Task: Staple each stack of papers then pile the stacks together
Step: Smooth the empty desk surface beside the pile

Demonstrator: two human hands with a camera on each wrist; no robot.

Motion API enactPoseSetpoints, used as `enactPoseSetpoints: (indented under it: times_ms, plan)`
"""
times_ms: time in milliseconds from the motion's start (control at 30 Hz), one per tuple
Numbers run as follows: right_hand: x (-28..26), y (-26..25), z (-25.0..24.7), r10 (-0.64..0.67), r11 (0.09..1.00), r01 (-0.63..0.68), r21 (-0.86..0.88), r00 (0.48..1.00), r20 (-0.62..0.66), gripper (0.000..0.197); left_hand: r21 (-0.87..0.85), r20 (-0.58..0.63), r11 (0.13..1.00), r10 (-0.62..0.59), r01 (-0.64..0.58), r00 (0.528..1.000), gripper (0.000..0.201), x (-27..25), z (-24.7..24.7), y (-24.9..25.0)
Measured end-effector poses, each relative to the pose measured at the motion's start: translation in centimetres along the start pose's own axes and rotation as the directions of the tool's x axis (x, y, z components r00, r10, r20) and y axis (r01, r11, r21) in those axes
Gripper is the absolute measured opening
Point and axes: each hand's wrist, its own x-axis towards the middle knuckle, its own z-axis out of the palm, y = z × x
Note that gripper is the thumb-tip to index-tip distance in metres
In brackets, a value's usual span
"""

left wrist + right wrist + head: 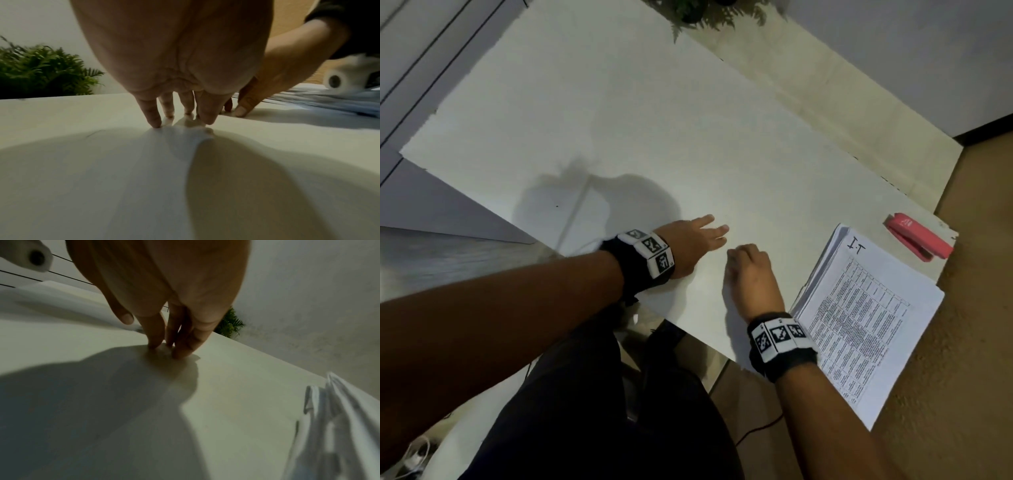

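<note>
Now both hands empty, fingertips on table [592, 113]; paper pile [866, 308] just right of right hand [751, 274].

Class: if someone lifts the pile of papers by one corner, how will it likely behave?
The pile of papers would probably sag and fan apart, since its sheet edges are already splayed. It overhangs the table edge, so a push might tip it off.
</note>
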Motion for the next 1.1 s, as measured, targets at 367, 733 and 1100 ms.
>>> enactPoseSetpoints:
  times_ms: [367, 733, 1100]
  plan:
    - [1.7, -3.7, -0.6, 0.265, 0.88, -0.224, 0.419, 0.963, -0.042, 0.026, -0.242, -0.095, 0.968, -0.095, 0.07, 0.991, 0.06, -4.5, 0.3, -1.5]
    - [3.8, -2.4, -0.8, 0.072, 0.994, -0.08, 0.07, 0.992, 0.108, 0.048, -0.404, -0.157, 0.869, -0.375, 0.287, 0.914, 0.07, -5.4, 0.7, -4.6]
    - [0.5, -6.4, 2.0, -0.002, 0.997, -0.009, 0.082, 0.992, 0.129, 0.027, -0.399, -0.065, 0.897, -0.234, 0.19, 0.97, 0.08, -6.1, 1.4, -1.3]
